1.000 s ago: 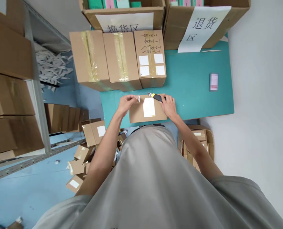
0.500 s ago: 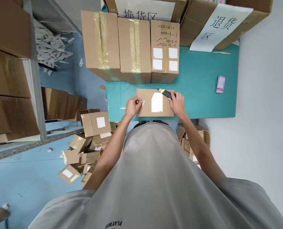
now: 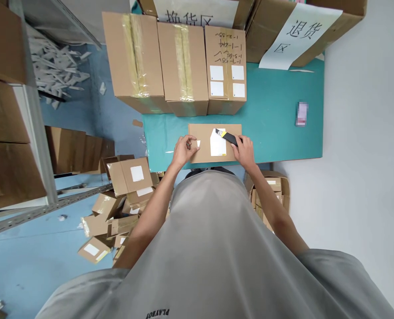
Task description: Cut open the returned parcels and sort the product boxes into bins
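Note:
A small flat cardboard box (image 3: pixel 203 155) lies on the teal table, with a large white label (image 3: pixel 218 145) on its top. My right hand (image 3: pixel 244 150) is closed round the black and yellow handle of a utility knife (image 3: pixel 230 137), whose blade end points up and left over the label. At the box's left end is my left hand (image 3: pixel 183 149), its thumb and forefinger apart in a curve. Just beyond those fingertips a small white paper piece (image 3: pixel 198 143) shows against the box top.
Three tall taped cartons (image 3: pixel 183 66) stand at the table's back, beside a larger box with a paper sign (image 3: pixel 299 33). A phone-like object (image 3: pixel 301 114) lies at the right of the teal table (image 3: pixel 276 133). Loose boxes (image 3: pixel 129 175) pile up on the floor at left, near a metal shelf (image 3: pixel 37 133).
My left thumb and forefinger have parted from the small white piece, which now shows on the box. The knife has moved slightly left and down, over the label. The camera view has shifted a little.

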Demonstrator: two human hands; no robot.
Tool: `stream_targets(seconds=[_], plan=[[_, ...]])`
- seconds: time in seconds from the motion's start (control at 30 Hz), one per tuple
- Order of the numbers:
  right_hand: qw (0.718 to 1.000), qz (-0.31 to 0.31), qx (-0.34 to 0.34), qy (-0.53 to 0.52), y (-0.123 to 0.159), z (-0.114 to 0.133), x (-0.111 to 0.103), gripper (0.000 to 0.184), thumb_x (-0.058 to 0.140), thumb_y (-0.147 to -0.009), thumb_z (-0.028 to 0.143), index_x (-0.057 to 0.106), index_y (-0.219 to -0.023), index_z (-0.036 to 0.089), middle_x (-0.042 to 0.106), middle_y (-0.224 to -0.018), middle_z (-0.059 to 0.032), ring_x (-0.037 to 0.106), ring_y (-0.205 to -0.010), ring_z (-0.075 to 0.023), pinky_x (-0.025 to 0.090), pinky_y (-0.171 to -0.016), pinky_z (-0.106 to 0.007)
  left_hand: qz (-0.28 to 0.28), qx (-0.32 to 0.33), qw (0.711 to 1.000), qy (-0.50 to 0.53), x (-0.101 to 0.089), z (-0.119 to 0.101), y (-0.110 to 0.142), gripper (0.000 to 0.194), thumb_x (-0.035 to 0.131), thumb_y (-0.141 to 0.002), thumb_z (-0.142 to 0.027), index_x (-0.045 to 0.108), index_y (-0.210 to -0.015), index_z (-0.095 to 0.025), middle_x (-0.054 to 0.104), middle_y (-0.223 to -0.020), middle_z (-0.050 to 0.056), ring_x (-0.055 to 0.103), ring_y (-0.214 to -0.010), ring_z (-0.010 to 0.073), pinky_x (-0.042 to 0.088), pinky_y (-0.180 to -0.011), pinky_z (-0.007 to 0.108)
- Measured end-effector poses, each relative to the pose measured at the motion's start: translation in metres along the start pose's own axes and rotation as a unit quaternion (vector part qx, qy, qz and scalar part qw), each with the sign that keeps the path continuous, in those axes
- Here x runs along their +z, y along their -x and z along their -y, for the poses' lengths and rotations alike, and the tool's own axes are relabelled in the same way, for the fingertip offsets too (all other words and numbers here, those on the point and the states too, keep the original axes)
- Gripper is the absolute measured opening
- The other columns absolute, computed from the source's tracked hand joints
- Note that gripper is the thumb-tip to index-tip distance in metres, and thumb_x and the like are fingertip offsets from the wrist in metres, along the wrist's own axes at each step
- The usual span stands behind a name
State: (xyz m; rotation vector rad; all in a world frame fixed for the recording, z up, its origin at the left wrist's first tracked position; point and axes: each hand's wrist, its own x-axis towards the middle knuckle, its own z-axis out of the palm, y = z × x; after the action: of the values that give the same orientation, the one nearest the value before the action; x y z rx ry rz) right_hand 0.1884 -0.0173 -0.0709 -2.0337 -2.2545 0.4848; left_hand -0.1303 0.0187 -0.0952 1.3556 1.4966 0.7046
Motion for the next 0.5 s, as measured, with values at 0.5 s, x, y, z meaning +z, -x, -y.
stream_targets(seconds=[0.5], plan=[[0.931, -0.194, 0.283, -0.126, 0.007, -0.091, 0.055, 0.059, 0.040, -0.112, 0.054, 0.067, -0.140, 0.010, 0.067, -0.130, -0.0275, 0.062, -0.127, -0.0374, 0.051, -0.116, -0.060, -0.084, -0.174, 0.978, 0.080, 0.017, 0.000, -0.042, 0.048, 0.092, -0.051, -0.028, 0.050, -0.076, -0.025, 0.044, -0.073, -0.007, 0.042, -0.070, 0.0152, 0.032, -0.068, 0.030]])
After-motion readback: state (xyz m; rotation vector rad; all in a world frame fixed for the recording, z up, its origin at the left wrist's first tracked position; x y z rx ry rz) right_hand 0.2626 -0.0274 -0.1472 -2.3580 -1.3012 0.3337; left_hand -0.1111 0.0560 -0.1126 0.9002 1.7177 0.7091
